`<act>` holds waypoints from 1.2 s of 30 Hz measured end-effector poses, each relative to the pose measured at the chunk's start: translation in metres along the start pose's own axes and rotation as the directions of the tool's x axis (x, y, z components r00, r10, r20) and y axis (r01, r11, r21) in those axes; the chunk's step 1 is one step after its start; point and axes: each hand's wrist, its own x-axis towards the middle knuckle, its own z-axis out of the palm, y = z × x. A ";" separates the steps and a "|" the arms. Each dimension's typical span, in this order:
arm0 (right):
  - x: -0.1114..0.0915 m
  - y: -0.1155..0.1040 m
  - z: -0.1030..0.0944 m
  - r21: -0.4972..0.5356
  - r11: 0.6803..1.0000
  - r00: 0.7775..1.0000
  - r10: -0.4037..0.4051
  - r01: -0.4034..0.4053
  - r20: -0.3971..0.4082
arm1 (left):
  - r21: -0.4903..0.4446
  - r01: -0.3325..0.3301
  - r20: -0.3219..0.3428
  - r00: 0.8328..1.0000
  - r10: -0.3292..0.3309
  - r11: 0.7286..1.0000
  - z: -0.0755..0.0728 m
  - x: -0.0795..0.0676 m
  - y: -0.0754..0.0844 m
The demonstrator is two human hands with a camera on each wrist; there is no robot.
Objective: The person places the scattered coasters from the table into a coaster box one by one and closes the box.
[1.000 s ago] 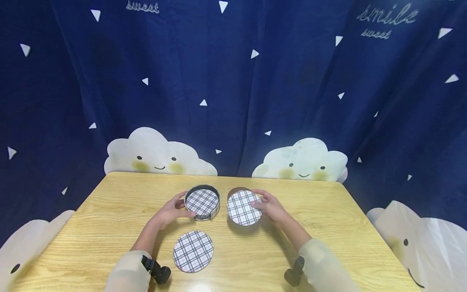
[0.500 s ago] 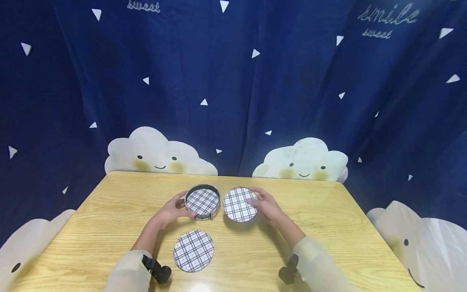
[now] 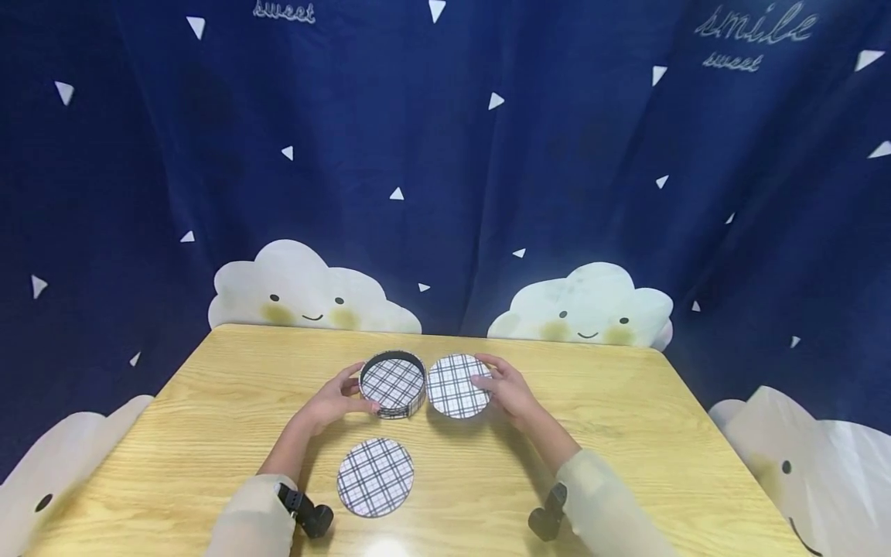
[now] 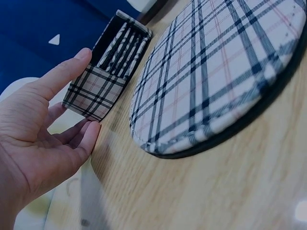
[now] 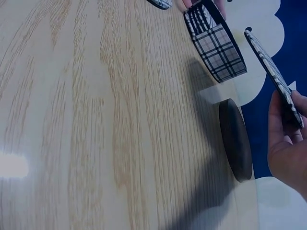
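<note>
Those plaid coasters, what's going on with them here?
A person's left hand grips a round plaid holder with coasters stacked inside. The right hand holds another coaster above the table, beside the holder, over a dark disc. One more coaster lies flat on the table, nearer the person.

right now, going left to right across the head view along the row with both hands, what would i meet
left hand → round plaid holder → plaid coaster in the right hand's grip → right hand
</note>
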 end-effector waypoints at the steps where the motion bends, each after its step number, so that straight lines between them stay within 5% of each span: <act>1: 0.000 0.000 0.001 0.005 1.000 1.000 -0.003 0.003 0.004 | 0.000 -0.001 -0.003 1.000 0.001 1.000 0.000 0.000 0.000; 36: 0.013 -0.005 0.050 0.062 0.998 1.000 0.017 -0.017 0.009 | 0.013 0.013 0.008 1.000 -0.013 1.000 0.001 0.000 0.004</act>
